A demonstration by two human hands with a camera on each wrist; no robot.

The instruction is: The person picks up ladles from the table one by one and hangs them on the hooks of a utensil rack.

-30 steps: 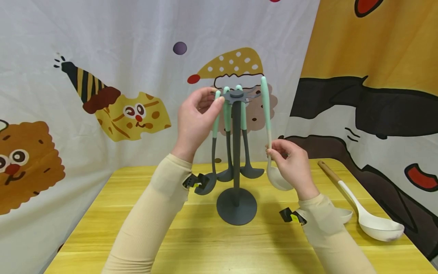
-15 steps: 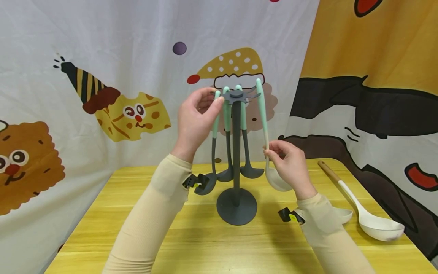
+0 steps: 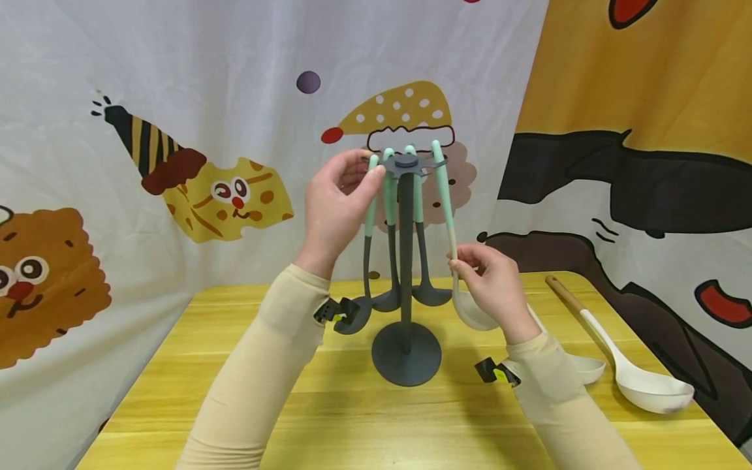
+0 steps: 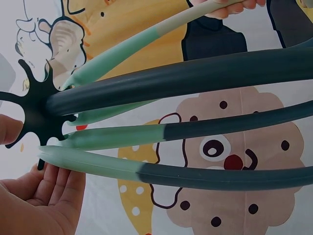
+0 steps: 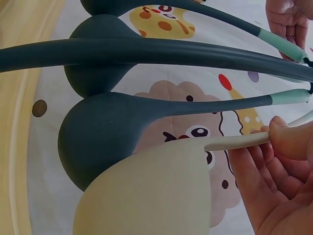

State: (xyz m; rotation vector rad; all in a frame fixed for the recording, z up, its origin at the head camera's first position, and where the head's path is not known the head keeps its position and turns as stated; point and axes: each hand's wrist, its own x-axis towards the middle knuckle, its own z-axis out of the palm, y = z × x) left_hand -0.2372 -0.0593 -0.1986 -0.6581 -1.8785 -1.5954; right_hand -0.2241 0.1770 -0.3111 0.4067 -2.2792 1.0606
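Note:
A dark grey utensil stand [image 3: 407, 261] rises from a round base on the table. My left hand [image 3: 337, 202] pinches the edge of its star-shaped hook top [image 4: 36, 110], thumb on one side and fingers on the other. Several dark ladles [image 3: 432, 296] with mint handles hang from the hooks. With thumb and fingers, my right hand [image 3: 493, 284] pinches the stem of a cream ladle [image 3: 444, 202], also mint-handled. Its bowl [image 5: 146, 191] hangs low, partly behind that hand in the head view. The handle's tip is at a right-side hook; whether it is caught there I cannot tell.
On the wooden table [image 3: 329, 424], a white ladle [image 3: 649, 388] with a wooden handle lies at the right. Another white utensil [image 3: 589, 369] lies beside it, partly hidden by my right sleeve. A printed cartoon curtain [image 3: 235, 85] hangs behind the table.
My right hand has moved the cream ladle leftward, its handle tip lowering and coming in to the stand's right hooks. My left hand and the stand have kept their place.

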